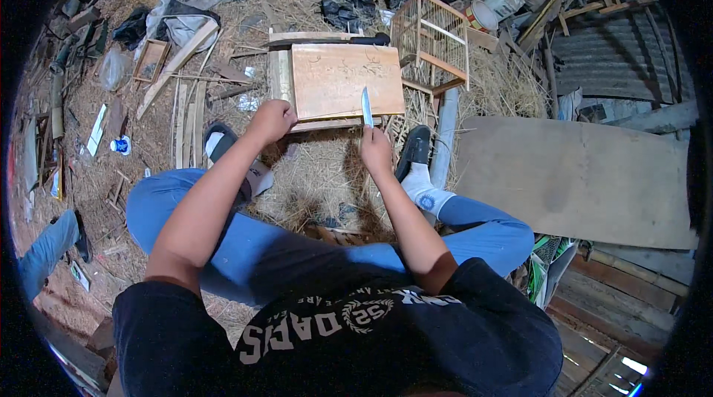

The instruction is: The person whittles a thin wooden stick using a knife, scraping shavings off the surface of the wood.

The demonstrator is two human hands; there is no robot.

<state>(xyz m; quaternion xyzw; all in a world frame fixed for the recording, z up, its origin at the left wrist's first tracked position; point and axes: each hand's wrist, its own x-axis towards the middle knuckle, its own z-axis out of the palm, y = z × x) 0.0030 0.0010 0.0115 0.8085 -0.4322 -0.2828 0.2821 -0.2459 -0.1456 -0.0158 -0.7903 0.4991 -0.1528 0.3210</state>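
My right hand (376, 152) is wrapped round the handle of a knife (366, 107), whose blade points away from me over the near edge of a flat wooden board (345, 81). My left hand (272, 121) is closed in a fist at the board's near left corner; what its fingers hold, if anything, is too small to make out. The board lies on a low wooden bench (281, 77) between my feet. Along the bench's far side rests a long blade with a black handle (368, 40), apart from both hands.
A slatted wooden cage (431, 40) stands just right of the board. A grey pipe (444, 137) and a large flat sheet (572, 181) lie to the right. Wood strips (189, 118) and a small wooden frame (151, 60) lie left on straw. Another person's leg (50, 252) shows far left.
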